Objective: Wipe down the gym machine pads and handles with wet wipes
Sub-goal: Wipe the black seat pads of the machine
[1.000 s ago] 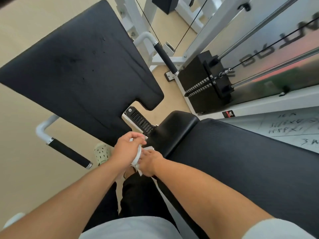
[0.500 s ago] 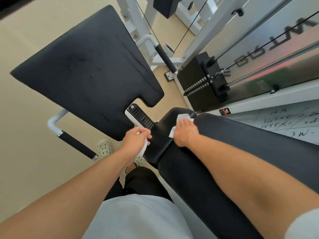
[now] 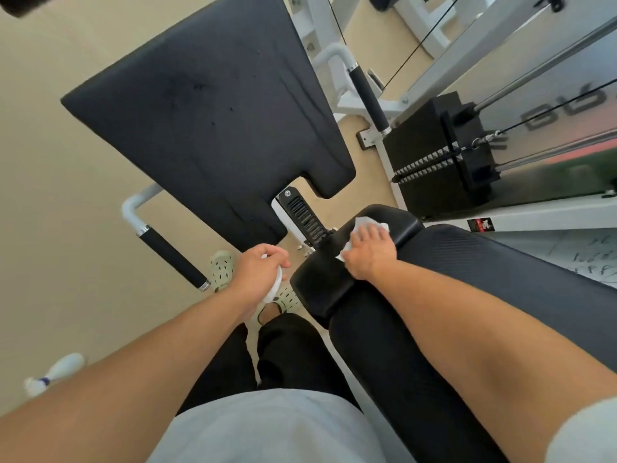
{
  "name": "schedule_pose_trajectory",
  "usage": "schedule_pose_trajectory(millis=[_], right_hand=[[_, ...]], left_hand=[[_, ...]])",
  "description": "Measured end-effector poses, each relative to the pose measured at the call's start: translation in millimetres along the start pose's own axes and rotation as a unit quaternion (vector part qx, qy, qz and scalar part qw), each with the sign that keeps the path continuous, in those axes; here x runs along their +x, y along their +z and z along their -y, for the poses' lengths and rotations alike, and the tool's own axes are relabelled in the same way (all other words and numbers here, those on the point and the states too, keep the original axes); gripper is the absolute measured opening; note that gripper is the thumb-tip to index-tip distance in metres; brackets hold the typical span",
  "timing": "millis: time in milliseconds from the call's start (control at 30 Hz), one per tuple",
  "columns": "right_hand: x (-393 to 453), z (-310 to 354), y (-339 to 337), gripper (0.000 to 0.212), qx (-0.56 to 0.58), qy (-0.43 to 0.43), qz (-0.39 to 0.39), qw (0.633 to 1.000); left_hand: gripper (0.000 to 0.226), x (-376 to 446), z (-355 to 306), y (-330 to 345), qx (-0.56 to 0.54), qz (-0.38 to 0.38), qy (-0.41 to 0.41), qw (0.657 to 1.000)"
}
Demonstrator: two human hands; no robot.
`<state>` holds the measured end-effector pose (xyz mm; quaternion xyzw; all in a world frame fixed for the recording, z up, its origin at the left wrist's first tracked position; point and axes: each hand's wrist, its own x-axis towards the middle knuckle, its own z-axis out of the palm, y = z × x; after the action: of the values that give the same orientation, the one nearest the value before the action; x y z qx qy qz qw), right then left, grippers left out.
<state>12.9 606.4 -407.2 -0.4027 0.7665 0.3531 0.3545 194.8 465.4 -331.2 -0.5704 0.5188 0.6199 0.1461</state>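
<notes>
My right hand (image 3: 369, 257) lies flat on the small black pad (image 3: 354, 262) at the end of the long black pad (image 3: 467, 329). Its fingers are straight and press a white wet wipe (image 3: 365, 225) down on the pad. The wipe sticks out past my fingertips and a bit shows by my thumb side too.

Half a second ago this hand was already on the small pad with the wipe. Now it has slid a little farther across the top of it, toward the far edge. A second ago both hands were close together, touching the wipe just below the pad.

My left hand (image 3: 260, 270) is off the pad now, out in the air over my pale green shoes (image 3: 222, 270). Its fingers are curled around a white thing (image 3: 275, 285). I cannot tell what the white thing is. Before, this hand was up near the white bar with the black ribbed part (image 3: 305, 218), and now it has come away to the left and lower.

The big black back pad (image 3: 213, 118) is above my hands. A black handle (image 3: 172, 257) sticks out to the left of it, and another black handle (image 3: 369, 96) is on the far side. The black weight stack (image 3: 440, 155) is at the right.
</notes>
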Motion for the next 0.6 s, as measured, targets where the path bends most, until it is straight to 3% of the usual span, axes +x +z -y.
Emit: schedule_pose_trajectory(millis=[100,167,367,600], right_hand=[[34.8,-37.9,-10.1,0.07,0.028,0.108,-0.012,0.994],[52.8,-39.1,-16.0,0.069,0.027,0.106,0.006,0.994],[52.9,58.4,8.5,0.062,0.033,-0.121,0.053,0.991],[5.0,112.7,27.8,0.063,-0.016,-0.231,0.085,0.969]], left_hand=[[0.011,6.0,19.4,-2.2,-0.013,-0.009,-0.016,1.0],[0.012,9.8,31.8,-5.3,-0.019,-0.019,-0.028,0.999],[0.012,10.5,57.9,-17.2,-0.027,-0.04,-0.05,0.998],[0.012,-5.9,50.2,-16.0,-0.033,-0.031,-0.046,0.998]])
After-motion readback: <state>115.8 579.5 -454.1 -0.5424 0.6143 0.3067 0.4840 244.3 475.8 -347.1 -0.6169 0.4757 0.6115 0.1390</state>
